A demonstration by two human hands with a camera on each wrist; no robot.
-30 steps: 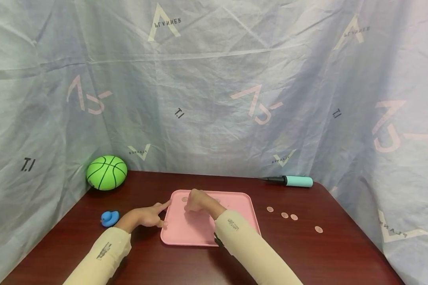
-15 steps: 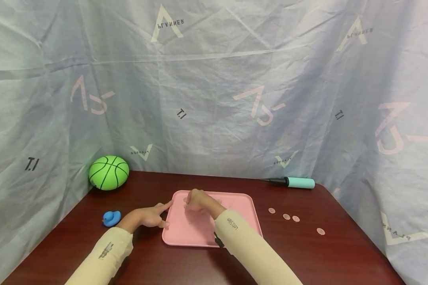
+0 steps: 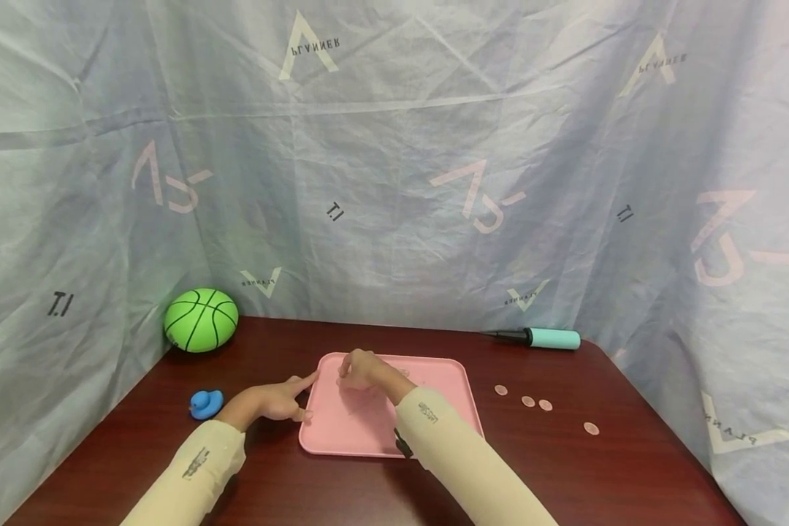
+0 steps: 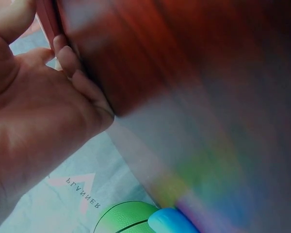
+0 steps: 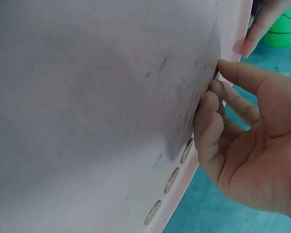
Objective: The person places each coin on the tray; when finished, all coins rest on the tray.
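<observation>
My left hand [image 3: 272,400] is at the left side of a pink tray [image 3: 342,435], with forefinger and thumb spread apart and touching its rim. In the left wrist view its other fingers [image 4: 85,90] bend beside the tray's edge. Over the tray's far left part, my right hand [image 3: 363,369] reaches down. The right wrist view shows its thumb and forefinger pinching a coin [image 5: 215,73], seen as a thin dark edge at the tray surface. Several more coins [image 5: 171,180] lie in a row along the rim. The right forearm covers part of the tray.
Several loose coins [image 3: 528,401] lie on the dark red table [image 3: 302,497] right of the tray. A turquoise hand pump [image 3: 552,338] lies at the back right. A green ball [image 3: 201,320] and a blue rubber duck [image 3: 207,404] stand on the left. Grey cloth [image 3: 394,256] hangs behind.
The right hand's fingers have shifted slightly over the tray's far left part, and the coin seen beside them there is now covered. The left hand stays at the rim.
</observation>
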